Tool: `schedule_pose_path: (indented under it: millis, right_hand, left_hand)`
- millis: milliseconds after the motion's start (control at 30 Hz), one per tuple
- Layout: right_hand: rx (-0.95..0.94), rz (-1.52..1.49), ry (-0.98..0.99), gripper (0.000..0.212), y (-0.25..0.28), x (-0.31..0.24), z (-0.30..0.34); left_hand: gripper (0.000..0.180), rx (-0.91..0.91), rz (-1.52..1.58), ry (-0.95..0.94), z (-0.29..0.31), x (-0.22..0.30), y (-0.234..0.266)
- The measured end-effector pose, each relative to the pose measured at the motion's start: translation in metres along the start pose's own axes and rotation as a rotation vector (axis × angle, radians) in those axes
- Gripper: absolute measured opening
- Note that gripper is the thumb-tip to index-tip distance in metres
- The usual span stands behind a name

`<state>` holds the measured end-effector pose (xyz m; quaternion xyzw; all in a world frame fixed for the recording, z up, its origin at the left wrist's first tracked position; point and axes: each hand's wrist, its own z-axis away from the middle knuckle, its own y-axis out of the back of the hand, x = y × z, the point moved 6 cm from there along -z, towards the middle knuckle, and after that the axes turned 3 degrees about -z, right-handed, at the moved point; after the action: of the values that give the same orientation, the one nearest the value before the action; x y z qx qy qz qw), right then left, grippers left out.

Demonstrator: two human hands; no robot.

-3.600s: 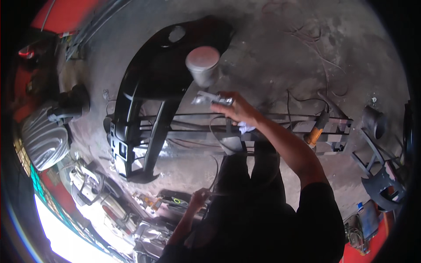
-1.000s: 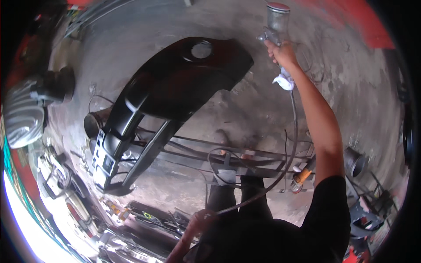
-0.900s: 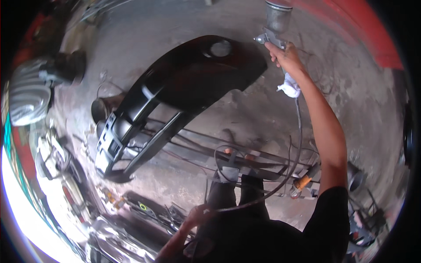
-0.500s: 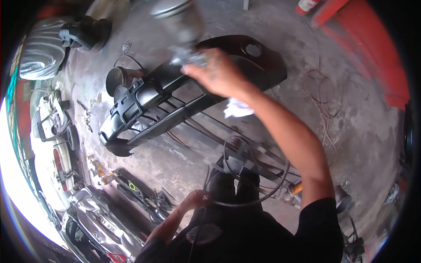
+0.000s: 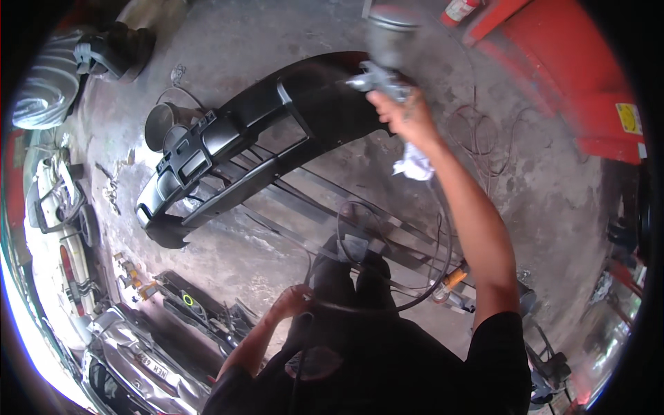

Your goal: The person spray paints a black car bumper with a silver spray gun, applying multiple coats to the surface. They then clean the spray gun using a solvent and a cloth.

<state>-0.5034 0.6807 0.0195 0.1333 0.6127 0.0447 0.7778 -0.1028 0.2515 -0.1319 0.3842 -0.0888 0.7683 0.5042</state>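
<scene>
A metal spray gun (image 5: 382, 77) with a grey paint cup on top sits in my right hand (image 5: 409, 117), the fingers wrapped round its handle. White crumpled cloth or paper (image 5: 415, 164) hangs below that hand, by the hose connection. The gun's nozzle points left over a black car bumper (image 5: 259, 104), held apart from its surface. The bumper lies slantwise on a metal stand (image 5: 311, 200), its right end partly behind the gun and hand. At my waist my left hand (image 5: 294, 299) is closed round the dark air hose (image 5: 366, 311), which loops across to the right.
Left of the bumper stand a bucket (image 5: 162, 124) and, farther off, a plastic-wrapped bundle (image 5: 48, 83). A damaged silver car part (image 5: 138, 353) lies at lower left. Red panels (image 5: 553, 76) line the right, near a fire extinguisher (image 5: 458, 10). Loose hose coils (image 5: 477, 135) lie on the concrete.
My right hand has carried the spray gun to the right along the bumper, toward its right end. The view has shifted slightly; my left hand still grips the hose at my waist.
</scene>
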Motion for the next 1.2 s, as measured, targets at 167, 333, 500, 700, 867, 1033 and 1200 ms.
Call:
schedule_pose_path:
  millis: [167,333,500,700,867,1033,1200]
  right_hand:
    - [0.414,0.171,-0.064,0.036,0.099,0.042,-0.001]
    - [0.403,0.232,-0.106,0.038,0.078,0.032,0.025]
    - [0.088,0.104,0.131,0.041,-0.070,-0.020,0.071]
    - [-0.391,-0.198,0.144,0.034,-0.250,-0.099,0.157]
    - [-0.666,-0.290,0.339,0.037,-0.290,-0.101,0.203]
    - [-0.340,-0.362,0.391,0.028,-0.213,-0.051,0.197]
    - [0.086,-0.192,0.097,0.027,-0.078,0.056,0.135]
  left_hand:
    - [0.028,-0.076,0.232,0.044,0.008,-0.006,0.014]
    - [0.028,-0.087,0.061,-0.006,0.025,-0.025,0.030]
    - [0.037,-0.038,0.066,0.024,0.050,-0.054,0.023]
    - [0.022,0.128,0.101,-0.005,0.099,-0.087,-0.021]
    - [0.025,0.201,0.164,0.144,0.139,-0.054,-0.032]
    - [0.028,0.326,0.141,0.196,0.165,-0.043,-0.050]
    - [0.031,0.473,0.082,0.213,0.176,-0.044,-0.068]
